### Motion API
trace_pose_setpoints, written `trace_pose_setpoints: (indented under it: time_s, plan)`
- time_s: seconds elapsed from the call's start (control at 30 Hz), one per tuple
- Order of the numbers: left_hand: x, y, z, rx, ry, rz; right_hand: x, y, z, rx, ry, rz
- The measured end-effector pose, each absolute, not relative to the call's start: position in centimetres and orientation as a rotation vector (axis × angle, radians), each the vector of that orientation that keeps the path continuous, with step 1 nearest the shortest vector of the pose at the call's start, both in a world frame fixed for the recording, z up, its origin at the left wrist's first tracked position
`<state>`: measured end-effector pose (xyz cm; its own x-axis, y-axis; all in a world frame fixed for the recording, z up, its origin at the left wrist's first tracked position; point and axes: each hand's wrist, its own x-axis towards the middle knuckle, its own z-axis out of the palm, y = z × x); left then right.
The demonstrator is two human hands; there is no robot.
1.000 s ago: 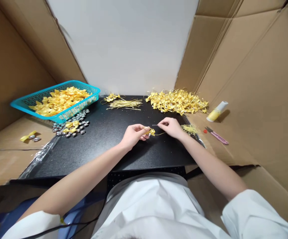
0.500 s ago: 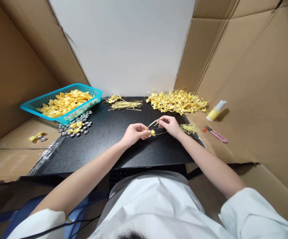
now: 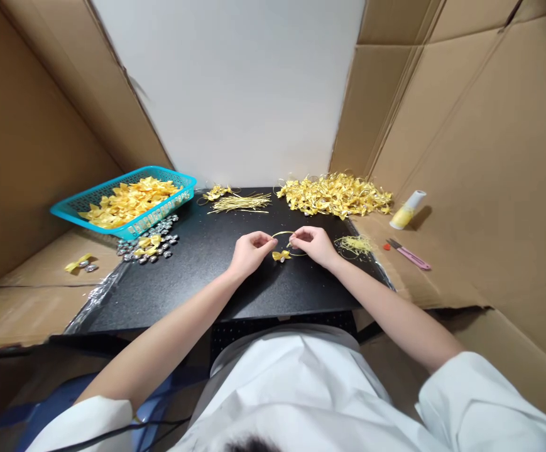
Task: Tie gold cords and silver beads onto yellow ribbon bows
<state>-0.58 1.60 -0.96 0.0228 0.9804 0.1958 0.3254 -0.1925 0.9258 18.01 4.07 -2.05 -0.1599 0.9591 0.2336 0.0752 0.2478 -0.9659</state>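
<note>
Over the black tabletop [image 3: 197,276], my left hand [image 3: 254,252] pinches a thin yellow cord [image 3: 283,233] between thumb and fingertips. My right hand [image 3: 314,245] pinches the same cord a short way to the right, so that it arches between them. Just below the fingertips hangs a small yellow ribbon bow [image 3: 281,256] with a shiny silver bit at its middle; whether it touches the table I cannot tell. A loop of cord runs from the bow under my right hand.
A turquoise basket [image 3: 65,213] of yellow bows stands at left, silver beads [image 3: 166,246] beside it. Cut cords [image 3: 242,202] and a heap of finished-looking bows [image 3: 336,193] lie behind. At right are yellow scraps [image 3: 355,245], a pink cutter [image 3: 411,256] and a spool [image 3: 408,210].
My left fingers have let go of the bow, which now hangs below them, and pinch the cord instead. My right hand has come slightly lower and nearer to my left.
</note>
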Motion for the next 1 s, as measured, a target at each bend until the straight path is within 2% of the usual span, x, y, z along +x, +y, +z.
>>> trace_pose_setpoints:
  time_s: [0.17,0.43,0.73,1.0]
  plan:
    - [0.1,1.5,-0.9,1.347,1.19,1.298,16.3,3.5,-0.9,-0.951,-1.245,1.282]
    - [0.6,1.1,-1.0,1.356,1.128,1.388,15.7,2.7,-1.1,-0.924,-0.976,1.532]
    - [0.8,0.2,-0.6,1.494,1.011,1.405,15.1,1.7,-1.5,-0.833,-1.064,1.334]
    - [0.8,0.0,-0.9,1.638,1.097,1.405,15.0,1.9,-1.8,-0.876,-1.117,1.178]
